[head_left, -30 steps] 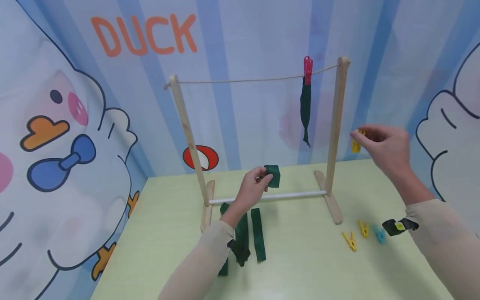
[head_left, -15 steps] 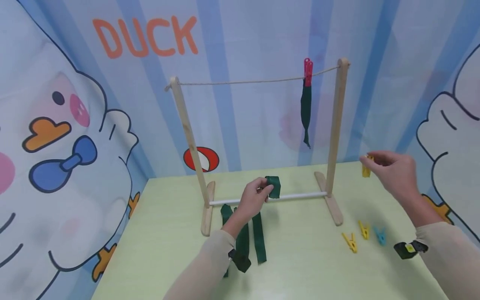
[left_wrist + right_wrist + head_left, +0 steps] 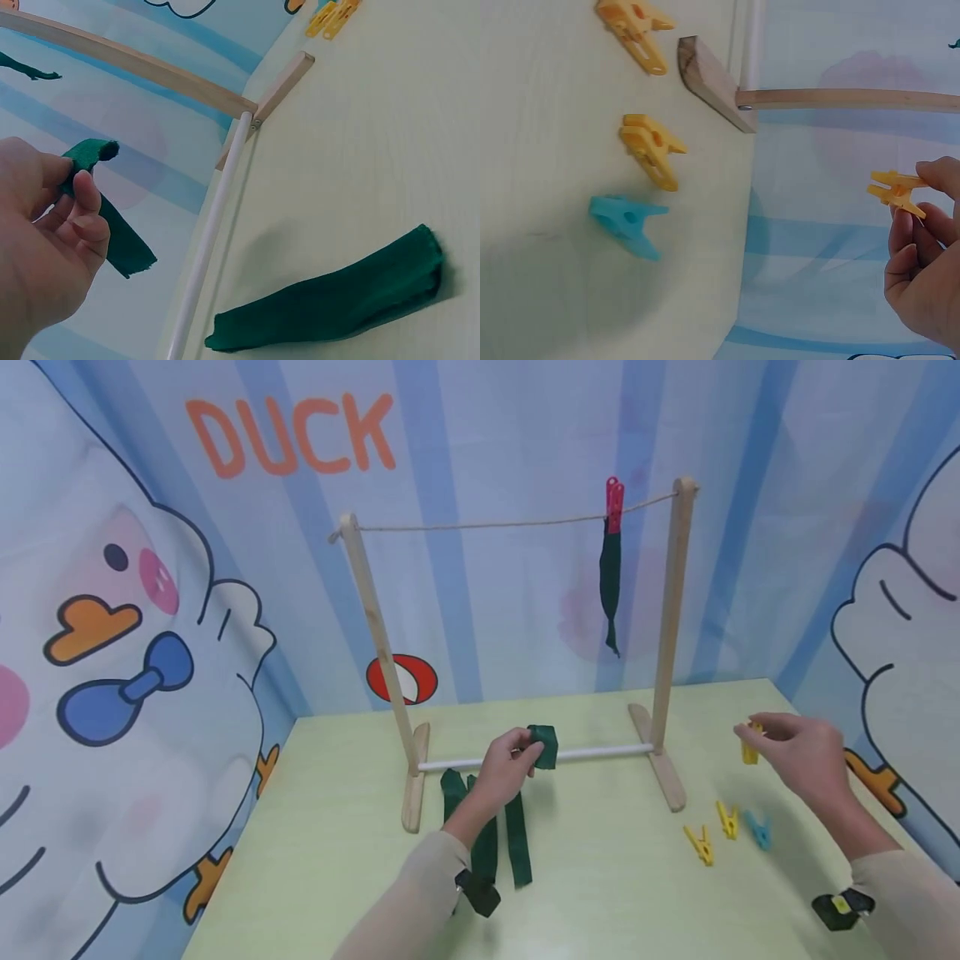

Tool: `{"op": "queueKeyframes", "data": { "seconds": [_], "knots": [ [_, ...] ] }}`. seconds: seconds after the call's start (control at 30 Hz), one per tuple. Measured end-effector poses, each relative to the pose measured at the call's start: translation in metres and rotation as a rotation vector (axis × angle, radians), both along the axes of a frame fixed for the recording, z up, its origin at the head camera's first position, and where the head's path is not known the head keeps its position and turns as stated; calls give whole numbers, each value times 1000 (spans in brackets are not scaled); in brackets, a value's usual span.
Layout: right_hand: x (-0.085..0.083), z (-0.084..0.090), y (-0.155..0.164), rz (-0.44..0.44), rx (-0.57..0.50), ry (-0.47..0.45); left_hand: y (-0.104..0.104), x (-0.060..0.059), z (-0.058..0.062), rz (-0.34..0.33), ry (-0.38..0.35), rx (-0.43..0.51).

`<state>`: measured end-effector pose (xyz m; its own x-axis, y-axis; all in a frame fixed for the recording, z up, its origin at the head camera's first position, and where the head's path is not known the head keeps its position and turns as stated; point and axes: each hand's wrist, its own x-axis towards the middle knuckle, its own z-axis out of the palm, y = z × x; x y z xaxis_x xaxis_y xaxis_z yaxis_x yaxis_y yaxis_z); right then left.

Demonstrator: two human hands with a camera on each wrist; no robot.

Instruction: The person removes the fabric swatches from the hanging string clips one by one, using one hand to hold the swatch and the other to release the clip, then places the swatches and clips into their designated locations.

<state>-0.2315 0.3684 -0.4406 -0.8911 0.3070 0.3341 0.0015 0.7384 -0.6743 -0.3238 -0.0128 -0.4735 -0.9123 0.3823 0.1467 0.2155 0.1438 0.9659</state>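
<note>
Pinching a dark green cloth strip point(image 3: 542, 746) in left hand point(image 3: 508, 766), just before the rack's white bar point(image 3: 600, 750).
Nipping a small yellow clothespin point(image 3: 751, 745) in right hand point(image 3: 798, 758) fingertips, seemingly unopened, right of that bar.

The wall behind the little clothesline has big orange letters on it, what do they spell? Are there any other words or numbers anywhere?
"DUCK": big orange capitals printed on the blue striped backdrop, upper left in the head view.
No other words, numbers or labels can be read: none on the pegs, the cloth strips or the wooden frame.
</note>
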Motion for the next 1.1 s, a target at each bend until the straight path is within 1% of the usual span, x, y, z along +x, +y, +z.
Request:
{"op": "queueKeyframes", "data": {
  "seconds": [0.07,0.2,0.4,0.53,0.67,0.8,1.0,1.1],
  "knots": [
    [2,-6,2,-6,-6,-11,1,2,-4,2,-11,2],
    [7,-16,7,-24,-1,-28,4,5,-12,2,-5,1],
    [9,-28,15,-48,18,-62,7,7,-20,14,-8,-17],
    [10,-36,21,-41,51,-89,10,11,-25,28,-40,-10],
    [11,-43,27,-34,82,-153,14,15,-32,38,-66,-6],
    [11,-48,32,-34,94,-202,14,17,-41,54,-71,-22],
    [11,-54,38,-22,154,-220,14,20,-49,69,-96,-36],
    [12,-54,39,-25,166,-245,14,20,-53,75,-105,-42]
  ]
}}
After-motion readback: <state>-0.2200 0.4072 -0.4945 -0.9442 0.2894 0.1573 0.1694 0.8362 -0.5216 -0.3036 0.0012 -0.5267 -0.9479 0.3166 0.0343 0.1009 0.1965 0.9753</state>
